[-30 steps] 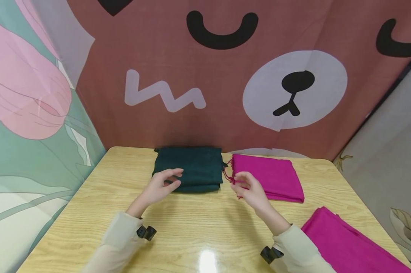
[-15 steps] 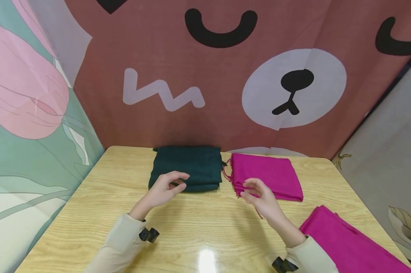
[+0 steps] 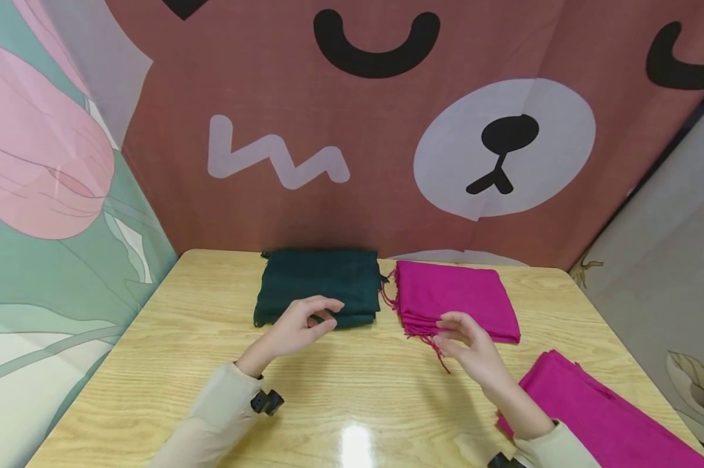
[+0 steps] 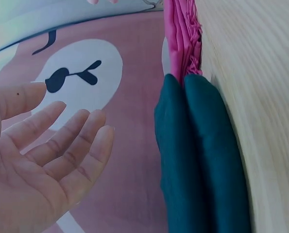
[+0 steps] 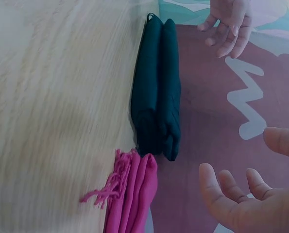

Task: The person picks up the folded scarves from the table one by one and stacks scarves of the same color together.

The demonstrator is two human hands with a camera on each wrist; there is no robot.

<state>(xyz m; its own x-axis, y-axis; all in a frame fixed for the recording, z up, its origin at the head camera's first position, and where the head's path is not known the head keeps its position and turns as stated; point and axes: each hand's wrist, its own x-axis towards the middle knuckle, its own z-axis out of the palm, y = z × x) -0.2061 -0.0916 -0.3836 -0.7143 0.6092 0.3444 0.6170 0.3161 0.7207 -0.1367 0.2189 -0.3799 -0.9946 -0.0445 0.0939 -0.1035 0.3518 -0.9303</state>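
A folded dark green cloth (image 3: pixel 322 284) lies at the back of the wooden table (image 3: pixel 170 364), seen edge-on in both wrist views (image 4: pixel 197 165) (image 5: pixel 156 92). Right beside it lies a folded magenta cloth (image 3: pixel 454 296) (image 5: pixel 134 199) with loose tassels (image 3: pixel 436 348) at its near edge. My left hand (image 3: pixel 305 322) (image 4: pixel 47 160) hovers over the green cloth's near edge, fingers loosely bent, holding nothing. My right hand (image 3: pixel 469 344) (image 5: pixel 246 199) hovers just in front of the magenta cloth, fingers relaxed and empty.
A second, larger magenta cloth (image 3: pixel 603 416) lies at the table's near right corner, under my right forearm. A printed bear backdrop (image 3: pixel 387 130) stands behind the table and a flowered panel (image 3: pixel 47 195) on the left.
Both hands drifted right and toward me. The right hand let the magenta cloth's tassels go; they now trail on the table.
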